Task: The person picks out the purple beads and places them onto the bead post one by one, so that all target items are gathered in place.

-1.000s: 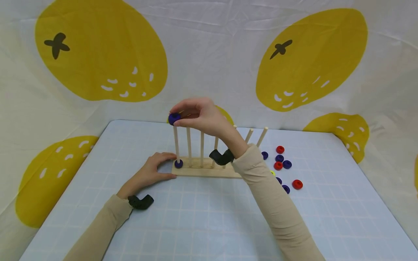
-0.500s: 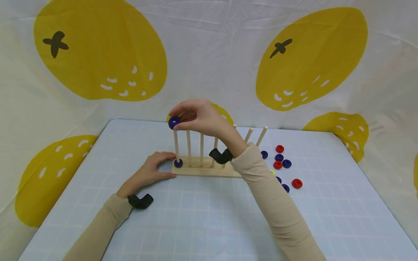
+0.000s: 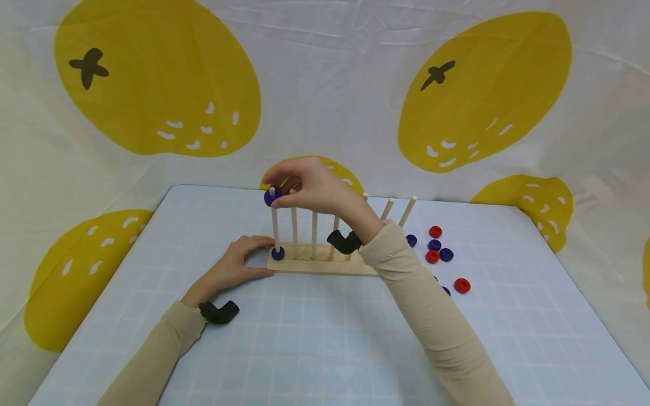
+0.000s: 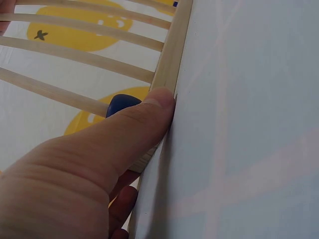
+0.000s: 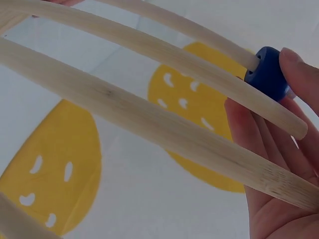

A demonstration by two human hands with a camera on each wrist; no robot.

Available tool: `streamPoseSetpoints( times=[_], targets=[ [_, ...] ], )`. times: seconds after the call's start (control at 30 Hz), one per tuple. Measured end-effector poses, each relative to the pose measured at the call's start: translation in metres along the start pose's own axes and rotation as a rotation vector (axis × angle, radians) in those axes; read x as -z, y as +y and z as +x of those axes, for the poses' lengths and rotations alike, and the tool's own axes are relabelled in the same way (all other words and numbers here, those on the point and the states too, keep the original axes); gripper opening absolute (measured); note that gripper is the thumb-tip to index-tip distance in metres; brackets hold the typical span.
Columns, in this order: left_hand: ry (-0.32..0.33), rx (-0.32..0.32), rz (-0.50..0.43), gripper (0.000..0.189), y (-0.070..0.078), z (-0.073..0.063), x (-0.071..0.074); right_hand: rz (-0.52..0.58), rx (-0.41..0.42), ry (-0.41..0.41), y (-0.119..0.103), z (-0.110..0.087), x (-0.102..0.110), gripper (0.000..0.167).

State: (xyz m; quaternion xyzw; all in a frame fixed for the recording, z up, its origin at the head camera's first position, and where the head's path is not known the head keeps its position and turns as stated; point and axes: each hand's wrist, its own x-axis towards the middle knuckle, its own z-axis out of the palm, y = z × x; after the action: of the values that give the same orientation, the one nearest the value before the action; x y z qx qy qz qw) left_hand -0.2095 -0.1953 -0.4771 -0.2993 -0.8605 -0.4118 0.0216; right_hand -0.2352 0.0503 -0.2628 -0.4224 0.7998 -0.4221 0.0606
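A wooden peg stand [image 3: 325,267] with a row of upright pegs stands on the table. My left hand [image 3: 232,265] holds its left end, thumb on the front edge and fingers behind; the left wrist view shows the thumb pressed on the base edge. One dark blue bead [image 3: 277,254] sits at the foot of the leftmost peg. Around the top of that same peg is a second blue bead [image 5: 267,74], which my right hand [image 3: 315,186] holds between thumb and fingers. The peg's tip [image 3: 272,192] shows through its hole. My right hand and forearm hide part of the stand.
Loose red beads [image 3: 462,286] and blue beads [image 3: 446,255] lie right of the stand, some partly behind my right sleeve [image 3: 421,316]. Bare pegs [image 3: 408,212] rise along the stand. A lemon-printed cloth [image 3: 330,84] hangs behind the table.
My right hand has lowered slightly, bringing the blue bead down over the leftmost peg, whose tip now pokes through. The left hand stays on the stand's end.
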Motion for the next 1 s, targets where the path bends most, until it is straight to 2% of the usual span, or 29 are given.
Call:
streamPoseSetpoints(
  times=[0.53, 0.77, 1.0],
  targets=[
    [0.002, -0.026, -0.005, 0.066, -0.0008, -0.0001, 0.0, -0.104, 0.021, -0.04, 0.0016, 0.0002, -0.0005, 0.03],
    [0.011, -0.021, 0.001, 0.067, 0.0009, 0.0013, -0.0011, -0.056, 0.015, -0.012, -0.0007, -0.0013, 0.0009, 0.028],
    [0.026, -0.031, 0.011, 0.066, 0.0019, 0.0004, -0.0013, -0.056, 0.015, -0.007, -0.0016, -0.0012, 0.0007, 0.026]
  ],
)
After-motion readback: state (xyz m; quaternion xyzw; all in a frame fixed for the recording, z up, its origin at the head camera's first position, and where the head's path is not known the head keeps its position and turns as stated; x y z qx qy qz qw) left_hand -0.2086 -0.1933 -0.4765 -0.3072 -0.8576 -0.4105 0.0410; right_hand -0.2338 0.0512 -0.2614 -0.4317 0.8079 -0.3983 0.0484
